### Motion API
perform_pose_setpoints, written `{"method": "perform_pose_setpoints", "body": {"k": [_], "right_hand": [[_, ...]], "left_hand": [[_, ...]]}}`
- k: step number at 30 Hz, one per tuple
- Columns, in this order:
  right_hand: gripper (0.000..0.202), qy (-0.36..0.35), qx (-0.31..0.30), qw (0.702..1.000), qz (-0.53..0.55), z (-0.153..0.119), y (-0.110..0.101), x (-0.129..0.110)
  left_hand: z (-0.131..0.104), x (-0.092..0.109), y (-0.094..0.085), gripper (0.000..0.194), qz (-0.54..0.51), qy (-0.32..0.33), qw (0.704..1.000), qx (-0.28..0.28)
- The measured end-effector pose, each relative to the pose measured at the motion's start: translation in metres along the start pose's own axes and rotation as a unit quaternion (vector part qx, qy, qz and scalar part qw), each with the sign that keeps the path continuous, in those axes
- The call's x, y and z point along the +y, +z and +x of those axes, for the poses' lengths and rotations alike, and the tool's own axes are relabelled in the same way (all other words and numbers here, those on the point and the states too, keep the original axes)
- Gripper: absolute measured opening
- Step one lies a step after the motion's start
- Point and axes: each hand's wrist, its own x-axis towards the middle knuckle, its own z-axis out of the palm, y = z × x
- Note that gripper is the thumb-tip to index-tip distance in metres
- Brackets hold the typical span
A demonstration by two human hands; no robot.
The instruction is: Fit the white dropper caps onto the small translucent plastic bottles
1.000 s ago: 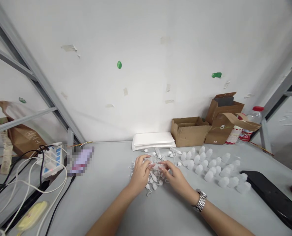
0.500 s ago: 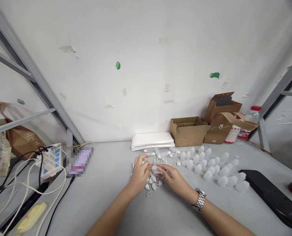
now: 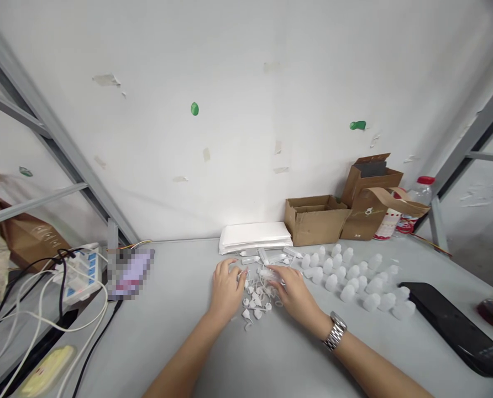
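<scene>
My left hand (image 3: 226, 288) rests at the left edge of a pile of small white plastic pieces (image 3: 255, 301), its fingers curved and apart, with nothing seen between them. On the pile's right side, my right hand (image 3: 293, 290) has its thumb and fingers round a clear plastic tube (image 3: 268, 273). Several similar tubes (image 3: 250, 260) lie just behind the pile. To the right, several frosted plastic bottles (image 3: 348, 293) stand in loose rows, and a few lie on their sides.
White sheets (image 3: 255, 236), an open cardboard box (image 3: 316, 226) and a brown paper bag (image 3: 365, 213) are by the wall. A black object (image 3: 454, 326) lies right; a power strip (image 3: 80, 276) with cables and a blurred phone (image 3: 132, 273) lie left.
My hands have moved apart; the left has drawn back from the clear piece, which stays with the right hand. The view has shifted slightly.
</scene>
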Motion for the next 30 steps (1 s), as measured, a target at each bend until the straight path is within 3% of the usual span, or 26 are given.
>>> {"method": "perform_pose_setpoints", "body": {"k": [7,12,16,25,30], "right_hand": [[0.022,0.068,-0.018,0.993,0.098,-0.001,-0.001,-0.008],[0.020,0.108,-0.028,0.976,0.185,0.001,-0.004,-0.015],[0.018,0.116,-0.023,0.966,0.230,0.002,-0.003,-0.017],[0.020,0.118,-0.044,0.966,0.225,0.000,-0.003,-0.024],[0.020,0.117,-0.037,0.958,0.258,-0.001,-0.003,-0.023]], "left_hand": [[-0.004,0.011,-0.004,0.023,-0.087,0.058,0.991,-0.084],[-0.007,0.021,-0.007,0.023,-0.138,0.059,0.981,-0.125],[-0.009,0.022,-0.005,0.025,-0.171,0.031,0.976,-0.129],[-0.006,0.017,-0.004,0.027,-0.188,-0.036,0.979,-0.077],[-0.004,0.017,-0.008,0.024,-0.189,0.033,0.973,-0.130]]}}
